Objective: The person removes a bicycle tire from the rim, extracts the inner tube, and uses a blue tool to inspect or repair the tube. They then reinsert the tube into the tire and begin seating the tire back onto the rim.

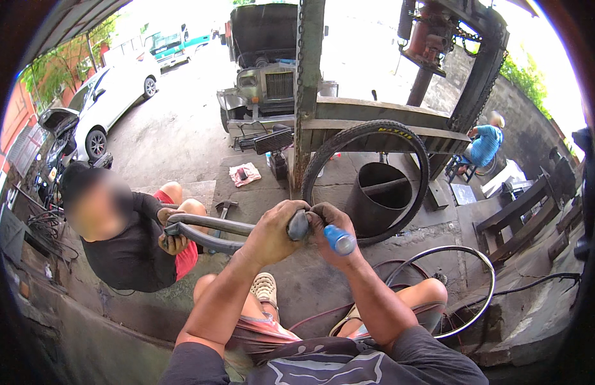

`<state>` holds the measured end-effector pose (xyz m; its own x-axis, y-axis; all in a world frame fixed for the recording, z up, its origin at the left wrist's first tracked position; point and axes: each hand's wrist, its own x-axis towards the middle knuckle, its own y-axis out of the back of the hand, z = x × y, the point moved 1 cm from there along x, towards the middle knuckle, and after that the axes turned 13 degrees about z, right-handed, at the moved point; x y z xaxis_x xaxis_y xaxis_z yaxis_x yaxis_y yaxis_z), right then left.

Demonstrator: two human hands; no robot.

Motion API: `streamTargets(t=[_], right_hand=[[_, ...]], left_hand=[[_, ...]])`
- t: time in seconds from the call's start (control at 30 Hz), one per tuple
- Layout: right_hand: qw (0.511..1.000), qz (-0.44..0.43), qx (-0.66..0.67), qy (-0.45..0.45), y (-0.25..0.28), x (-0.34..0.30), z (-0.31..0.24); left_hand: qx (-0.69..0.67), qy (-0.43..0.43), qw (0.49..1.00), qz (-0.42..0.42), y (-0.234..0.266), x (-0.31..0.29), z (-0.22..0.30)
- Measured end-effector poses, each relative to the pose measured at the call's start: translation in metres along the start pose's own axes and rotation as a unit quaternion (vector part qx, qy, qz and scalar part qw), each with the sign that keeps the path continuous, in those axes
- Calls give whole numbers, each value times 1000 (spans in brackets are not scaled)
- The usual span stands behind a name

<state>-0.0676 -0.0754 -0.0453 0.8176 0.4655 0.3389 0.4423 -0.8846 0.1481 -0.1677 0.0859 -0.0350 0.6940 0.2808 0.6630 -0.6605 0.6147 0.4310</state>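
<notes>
A grey-black bicycle inner tube (220, 224) stretches from my hands to the left, where a seated person's hands (173, 239) hold its other end. My left hand (278, 226) is closed round the tube, and a rounded bulge of it shows beside the thumb. Right against it, my right hand (333, 221) is closed on a blue cylindrical handle (340, 240) that points toward me. The far end of this handled tool is hidden by my fingers, so its kind cannot be told. Both hands are raised over the ground between my knees.
A bicycle tire (318, 151) leans against a metal press frame (374, 122), around a dark metal cylinder (374, 208). A spoked wheel (489, 269) lies by my right knee. A hammer (226, 207) and a cloth (245, 174) lie ahead. Another person (485, 144) sits far right.
</notes>
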Motion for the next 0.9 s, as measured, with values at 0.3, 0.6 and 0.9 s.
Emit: streamTargets(t=[0.3,0.6,0.9], right_hand=[[998,3,-70,3,-3,-7,1],[964,-10,244,-103,-35,-8,-4],[992,11,126,17,-16,-13,7]], left_hand=[[-126,89,984,-92,7,-4,-13],[-274,190,940,73,21,-17,-37],[-354,309,878,88,24,-21,-38]])
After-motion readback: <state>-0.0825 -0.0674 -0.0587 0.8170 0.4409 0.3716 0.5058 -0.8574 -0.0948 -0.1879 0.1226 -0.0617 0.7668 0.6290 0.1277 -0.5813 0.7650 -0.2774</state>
